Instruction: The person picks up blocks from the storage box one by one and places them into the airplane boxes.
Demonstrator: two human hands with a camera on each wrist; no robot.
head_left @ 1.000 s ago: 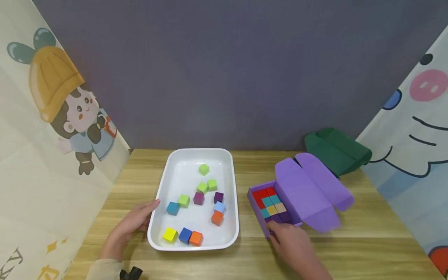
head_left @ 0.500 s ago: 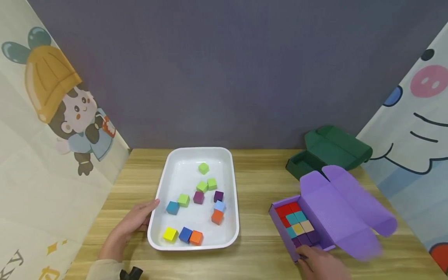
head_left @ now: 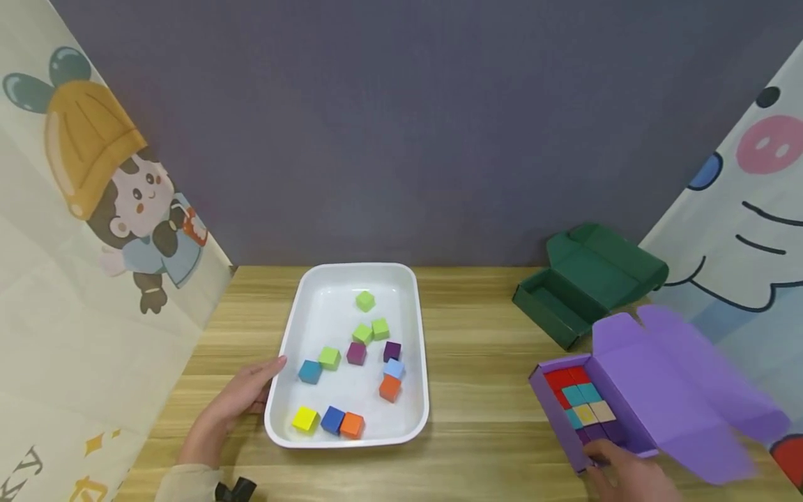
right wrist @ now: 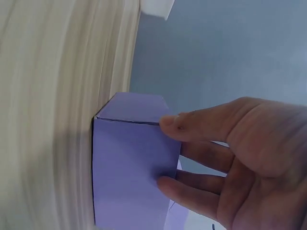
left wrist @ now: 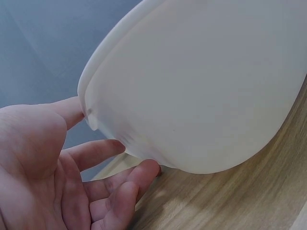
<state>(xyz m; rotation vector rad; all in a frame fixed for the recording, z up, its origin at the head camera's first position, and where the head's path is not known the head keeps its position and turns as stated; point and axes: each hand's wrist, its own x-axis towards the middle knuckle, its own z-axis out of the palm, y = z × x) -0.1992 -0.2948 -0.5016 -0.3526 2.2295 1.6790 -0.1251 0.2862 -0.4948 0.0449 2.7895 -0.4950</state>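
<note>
In the head view, my left hand point(head_left: 235, 397) is at the left side of a white tray point(head_left: 335, 317). The left wrist view has the thumb over the tray's rim and the fingers bent beneath its side. Several coloured cubes lie scattered in the tray, among them a yellow cube point(head_left: 305, 420) and a dark blue cube point(head_left: 332, 420). At the front right, my right hand point(head_left: 630, 474) pinches the near end of an open purple cardboard box point(right wrist: 132, 167), which holds rows of red, teal, tan, yellow and purple cubes point(head_left: 580, 395). Its lid point(head_left: 665, 390) is folded out to the right.
Behind the purple box, a green cardboard box point(head_left: 546, 321) stands open with bare space inside. A grey wall point(head_left: 401, 139) rises behind the wooden table point(head_left: 477, 390). Printed cartoon panels flank it on both sides.
The purple box has slid right and toward the front with my right hand, uncovering the green box's base. My left hand and the tray stay in place.
</note>
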